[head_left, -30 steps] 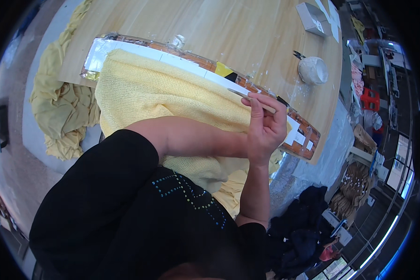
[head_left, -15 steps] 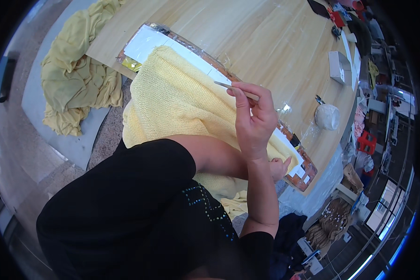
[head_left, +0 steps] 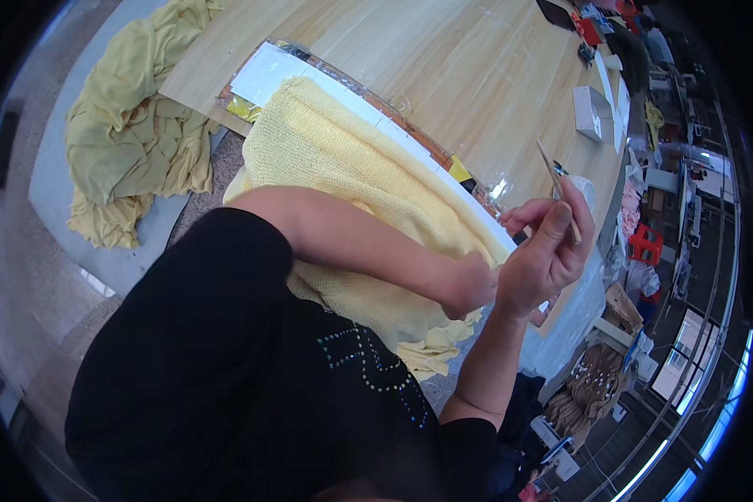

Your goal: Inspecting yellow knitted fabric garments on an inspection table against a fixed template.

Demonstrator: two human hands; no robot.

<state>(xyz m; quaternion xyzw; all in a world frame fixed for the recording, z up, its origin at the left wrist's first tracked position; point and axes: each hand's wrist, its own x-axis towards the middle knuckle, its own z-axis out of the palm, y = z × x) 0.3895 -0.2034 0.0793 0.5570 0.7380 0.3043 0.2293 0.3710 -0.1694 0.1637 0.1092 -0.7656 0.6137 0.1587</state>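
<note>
My right hand (head_left: 545, 255) is closed around a thin, pointed, pale stick-like tool (head_left: 547, 161), held upright past the board's right end. The left forearm reaches across a pale yellow knitted fabric piece (head_left: 335, 151). My left hand (head_left: 470, 286) rests at the fabric's right end, its fingers hidden behind the right hand. Beneath the fabric lies a long board (head_left: 418, 132) with a brown edge, covered with white paper (head_left: 269, 74) that shows along the far side and at the left end.
The board lies on a wood-grain table (head_left: 443, 50). Heaped yellow fabric (head_left: 134, 125) sits at the left. On the table's right side stand a small white open box (head_left: 592, 115) and a whitish round tub (head_left: 584, 191), partly behind my right hand. A red stool (head_left: 646, 243) is farther right.
My right hand has moved right and down, away from above the fabric, and the tool has swung to point upward. The left hand has drawn back leftward from the fabric's right corner.
</note>
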